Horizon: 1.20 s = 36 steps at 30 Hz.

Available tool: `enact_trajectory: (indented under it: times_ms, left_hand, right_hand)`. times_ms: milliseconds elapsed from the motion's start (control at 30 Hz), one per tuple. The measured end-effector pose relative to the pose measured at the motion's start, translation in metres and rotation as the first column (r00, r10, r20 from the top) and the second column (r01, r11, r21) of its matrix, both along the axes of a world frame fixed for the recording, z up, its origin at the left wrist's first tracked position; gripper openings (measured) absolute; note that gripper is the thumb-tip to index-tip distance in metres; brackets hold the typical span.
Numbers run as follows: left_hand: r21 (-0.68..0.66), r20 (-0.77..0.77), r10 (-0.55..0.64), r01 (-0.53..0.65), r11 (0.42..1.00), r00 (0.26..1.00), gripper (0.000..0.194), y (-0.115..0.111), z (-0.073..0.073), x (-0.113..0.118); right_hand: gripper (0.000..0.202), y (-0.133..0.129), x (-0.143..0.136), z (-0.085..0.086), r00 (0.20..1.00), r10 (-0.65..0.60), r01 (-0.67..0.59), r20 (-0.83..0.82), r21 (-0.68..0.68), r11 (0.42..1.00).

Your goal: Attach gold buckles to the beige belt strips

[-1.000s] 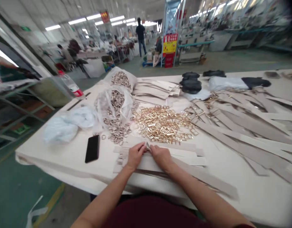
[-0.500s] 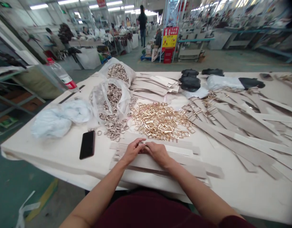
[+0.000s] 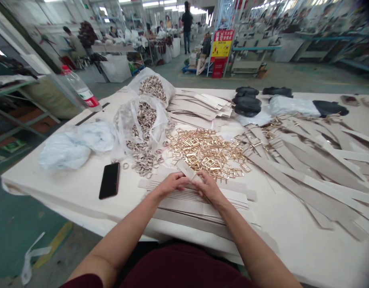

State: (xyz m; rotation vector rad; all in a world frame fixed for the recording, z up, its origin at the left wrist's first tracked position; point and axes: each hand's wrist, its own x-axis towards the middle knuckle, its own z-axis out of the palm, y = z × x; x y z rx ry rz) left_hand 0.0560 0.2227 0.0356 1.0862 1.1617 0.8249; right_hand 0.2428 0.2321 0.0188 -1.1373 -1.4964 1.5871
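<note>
The strip [image 3: 185, 168] is greyish beige, the buckles [image 3: 202, 152] gold.

On my remote feed, the table [image 3: 79, 184] looked evenly bright under cool, diffuse light. Far back, the ceiling tubes [image 3: 150, 4] burned out to flat white. I saw small glints across the gold buckles [image 3: 202, 152] and only soft shadows around the pale strips [image 3: 187, 206]. Detail held best near the middle; the workbenches [image 3: 315, 50] at upper right smeared and stretched, and darkness swallowed that corner.
</note>
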Motion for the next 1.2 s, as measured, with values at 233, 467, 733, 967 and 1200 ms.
enact_trajectory:
  times_ms: [233, 467, 733, 967, 1200]
  left_hand:
    - [0.417, -0.781, 0.292, 0.113, 0.902, 0.552, 0.039, 0.080, -0.022, -0.047]
    - [0.322, -0.832, 0.221, 0.119, 0.939, 0.508, 0.016, 0.098, -0.037, -0.032]
    - [0.174, -0.534, 0.195, -0.118, 0.978, 0.823, 0.032, 0.084, -0.001, -0.054]
    - [-0.220, 0.247, 0.369, -0.319, 0.922, 0.896, 0.022, 0.038, 0.020, -0.028]
    - [-0.114, 0.271, 0.311, -0.290, 0.950, 0.911, 0.022, 0.027, 0.022, -0.028]
  right_hand:
    - [0.048, 0.007, 0.004, -0.014, 0.973, -0.103, 0.080, -0.208, -0.118, 0.990]
    - [0.049, 0.009, 0.007, -0.016, 0.950, -0.121, 0.079, -0.288, -0.151, 0.985]
    - [0.052, 0.008, 0.008, -0.014, 0.947, -0.145, 0.101, -0.286, -0.162, 0.982]
    - [0.049, 0.005, 0.007, -0.012, 0.965, -0.116, 0.097, -0.235, -0.090, 0.991]
    - [0.049, -0.003, 0.010, -0.004, 0.963, -0.040, 0.023, -0.265, -0.069, 0.997]
